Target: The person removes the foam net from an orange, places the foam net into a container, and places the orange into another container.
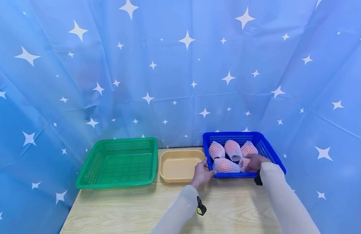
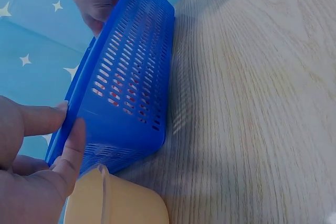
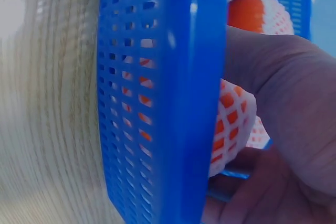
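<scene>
A blue basket [image 1: 236,175] with slotted sides holds several orange-red fruits in white foam nets, such as a foam-netted fruit [image 1: 232,149] near its middle. My left hand [image 1: 202,174] grips the basket's rim at the near left corner; in the left wrist view its thumb and fingers pinch the rim from both sides. Reaching over the near wall on the right, my right hand [image 1: 254,161] has its thumb and fingers curled round one netted fruit [image 3: 235,124]. That fruit sits low behind the basket wall, partly hidden by the hand.
Left of the blue basket stands a shallow yellow tub [image 1: 179,179], close to its corner. Farther left is a green basket [image 1: 119,187]. All three stand on a wood-grain table [image 1: 133,211], with a blue star-patterned curtain [image 1: 174,81] behind.
</scene>
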Available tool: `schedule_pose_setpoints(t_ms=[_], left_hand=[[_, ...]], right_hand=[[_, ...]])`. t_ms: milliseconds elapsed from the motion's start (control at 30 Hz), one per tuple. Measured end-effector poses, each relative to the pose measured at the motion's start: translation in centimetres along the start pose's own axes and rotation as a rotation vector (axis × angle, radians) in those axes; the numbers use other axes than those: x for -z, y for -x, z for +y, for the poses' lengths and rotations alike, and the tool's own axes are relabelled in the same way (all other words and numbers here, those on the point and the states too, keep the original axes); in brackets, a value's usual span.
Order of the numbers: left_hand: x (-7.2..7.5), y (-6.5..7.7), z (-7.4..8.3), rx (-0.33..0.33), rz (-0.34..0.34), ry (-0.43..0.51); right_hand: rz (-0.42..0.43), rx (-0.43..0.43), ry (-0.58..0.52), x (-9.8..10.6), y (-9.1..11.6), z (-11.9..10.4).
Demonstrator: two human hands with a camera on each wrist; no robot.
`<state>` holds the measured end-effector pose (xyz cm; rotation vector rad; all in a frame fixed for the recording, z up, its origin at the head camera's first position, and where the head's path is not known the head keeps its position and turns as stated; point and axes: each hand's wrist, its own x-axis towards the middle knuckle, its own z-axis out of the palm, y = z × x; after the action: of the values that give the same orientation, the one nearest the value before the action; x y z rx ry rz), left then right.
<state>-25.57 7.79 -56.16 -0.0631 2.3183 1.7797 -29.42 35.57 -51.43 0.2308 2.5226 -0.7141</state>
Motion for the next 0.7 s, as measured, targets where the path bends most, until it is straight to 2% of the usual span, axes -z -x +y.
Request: schedule_pose_setpoints(t_ms=[167,300,533,700], left_hand=[[-0.2,0.1,-0.1,0.004,0.017,0.021],[-0.4,0.1,-0.2,0.009,0.021,0.043],[-0.4,0.3,-0.1,0.022,0.039,0.071],[-0.4,0.3,-0.1,0.026,0.053,0.097]], right_hand=[[0.004,0.069,0.048,0.6,-1.7,1.8],[0.015,0.079,0.069,1.3,-2.4,2.6],[0.007,0.133,0.050,2.1,-1.7,2.5],[0.065,0.186,0.121,2.7,-0.6,2.0]])
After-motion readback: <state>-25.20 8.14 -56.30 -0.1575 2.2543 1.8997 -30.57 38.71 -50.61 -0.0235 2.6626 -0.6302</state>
